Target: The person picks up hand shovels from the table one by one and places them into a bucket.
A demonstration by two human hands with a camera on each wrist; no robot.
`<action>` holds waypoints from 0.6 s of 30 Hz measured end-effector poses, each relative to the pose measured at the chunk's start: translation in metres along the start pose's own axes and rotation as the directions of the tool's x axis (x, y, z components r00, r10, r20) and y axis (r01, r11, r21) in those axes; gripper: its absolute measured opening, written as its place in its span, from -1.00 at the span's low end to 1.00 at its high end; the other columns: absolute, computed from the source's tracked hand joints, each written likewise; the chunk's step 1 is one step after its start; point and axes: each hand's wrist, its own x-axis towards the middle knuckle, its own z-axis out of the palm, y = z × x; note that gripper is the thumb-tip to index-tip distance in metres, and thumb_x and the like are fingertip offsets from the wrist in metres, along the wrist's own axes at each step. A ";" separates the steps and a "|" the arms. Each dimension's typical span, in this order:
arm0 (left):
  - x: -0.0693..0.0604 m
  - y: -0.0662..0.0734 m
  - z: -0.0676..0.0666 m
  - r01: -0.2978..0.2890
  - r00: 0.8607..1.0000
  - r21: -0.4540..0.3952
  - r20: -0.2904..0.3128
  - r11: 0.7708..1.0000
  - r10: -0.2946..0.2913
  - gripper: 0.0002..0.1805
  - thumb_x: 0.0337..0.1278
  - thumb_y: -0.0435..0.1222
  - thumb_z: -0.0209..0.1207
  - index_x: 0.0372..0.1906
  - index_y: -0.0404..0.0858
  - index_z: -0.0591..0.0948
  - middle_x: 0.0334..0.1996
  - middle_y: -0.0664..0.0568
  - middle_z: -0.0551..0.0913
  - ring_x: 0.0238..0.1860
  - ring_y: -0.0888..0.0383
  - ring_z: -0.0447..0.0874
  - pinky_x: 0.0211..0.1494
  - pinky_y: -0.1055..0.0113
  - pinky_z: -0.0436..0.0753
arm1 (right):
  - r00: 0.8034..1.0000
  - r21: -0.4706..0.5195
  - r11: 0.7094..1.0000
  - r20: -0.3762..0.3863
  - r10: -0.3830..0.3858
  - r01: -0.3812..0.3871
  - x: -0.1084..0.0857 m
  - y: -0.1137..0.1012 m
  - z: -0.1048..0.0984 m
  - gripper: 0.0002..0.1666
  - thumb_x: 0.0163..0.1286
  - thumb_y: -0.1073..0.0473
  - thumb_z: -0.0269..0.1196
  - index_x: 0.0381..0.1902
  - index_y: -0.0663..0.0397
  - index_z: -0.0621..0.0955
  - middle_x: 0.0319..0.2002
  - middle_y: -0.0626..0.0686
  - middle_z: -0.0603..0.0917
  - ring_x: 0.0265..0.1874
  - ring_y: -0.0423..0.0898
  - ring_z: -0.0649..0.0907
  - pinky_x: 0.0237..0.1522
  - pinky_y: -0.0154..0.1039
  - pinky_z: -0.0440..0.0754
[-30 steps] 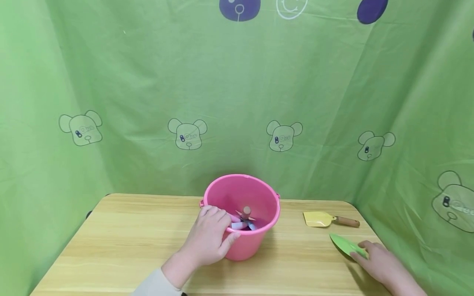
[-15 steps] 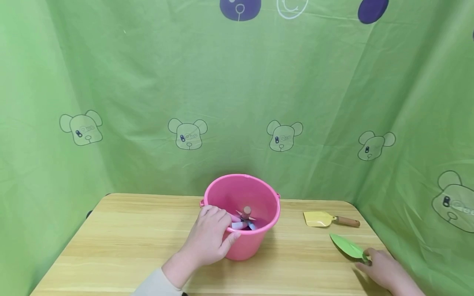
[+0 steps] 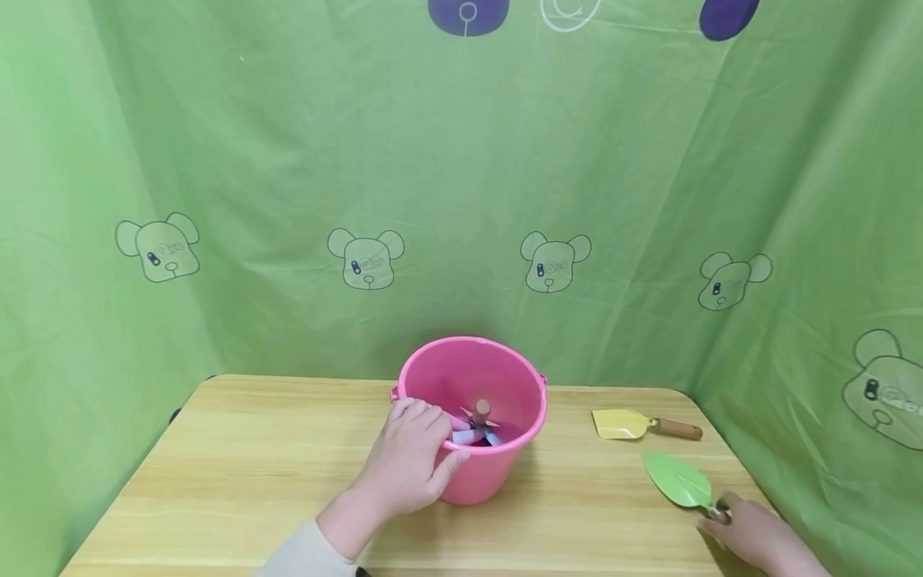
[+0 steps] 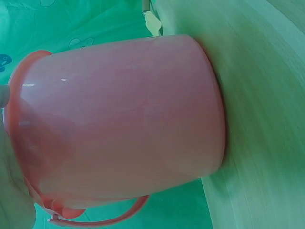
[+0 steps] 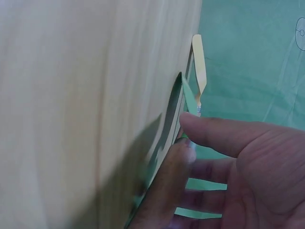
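Note:
A pink bucket stands on the table, and my left hand grips the near left of its rim, fingers over the edge and thumb outside. Inside lie a brown wooden handle end, a pale blue-white piece and other partly hidden pieces. At the right, my right hand pinches a green trowel near its neck. In the right wrist view the thumb lies at the neck, with the other fingers behind the brown handle. The blade points away to the left.
A yellow shovel with a wooden handle lies behind the green trowel on the wooden table. Green cloth hangs behind and along both sides. The bucket's handle hangs down in the left wrist view.
My right hand has slid from the green trowel's blade back to its neck. The blade has turned to show more of its face. My left hand stays on the bucket rim.

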 end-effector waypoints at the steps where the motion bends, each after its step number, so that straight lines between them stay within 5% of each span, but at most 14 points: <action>1: 0.000 0.000 0.000 0.001 1.000 0.002 0.002 1.000 -0.001 -0.63 0.42 0.11 -0.02 -0.29 -0.07 0.55 -0.27 0.20 0.59 -0.16 0.18 0.46 0.19 0.15 0.31 | 1.000 -0.003 1.000 0.002 0.007 -0.007 0.000 0.001 0.001 -0.31 0.36 -0.19 0.26 -0.18 0.46 0.50 -0.38 0.08 0.61 -0.34 0.06 0.60 -0.30 0.05 0.57; 10: 0.000 0.001 -0.001 -0.002 1.000 -0.011 0.013 1.000 0.002 -0.61 0.42 0.09 -0.02 -0.26 -0.11 0.58 -0.24 0.20 0.61 -0.14 0.17 0.47 0.19 0.15 0.31 | 1.000 0.005 1.000 0.008 0.030 -0.030 -0.002 0.009 0.007 -0.69 0.31 0.15 0.31 -0.38 0.24 0.43 -0.51 0.00 0.45 -0.48 -0.03 0.45 -0.39 -0.07 0.45; 18: 0.001 0.002 -0.003 0.014 0.999 -0.009 0.035 1.000 -0.013 -0.65 0.41 0.08 0.00 -0.26 -0.09 0.57 -0.23 0.21 0.61 -0.13 0.19 0.46 0.19 0.18 0.29 | 0.999 0.023 1.000 -0.044 -0.003 0.004 -0.004 0.006 0.009 -0.76 0.27 0.24 0.27 -0.44 0.13 0.40 -0.56 -0.02 0.38 -0.52 -0.06 0.39 -0.43 -0.14 0.37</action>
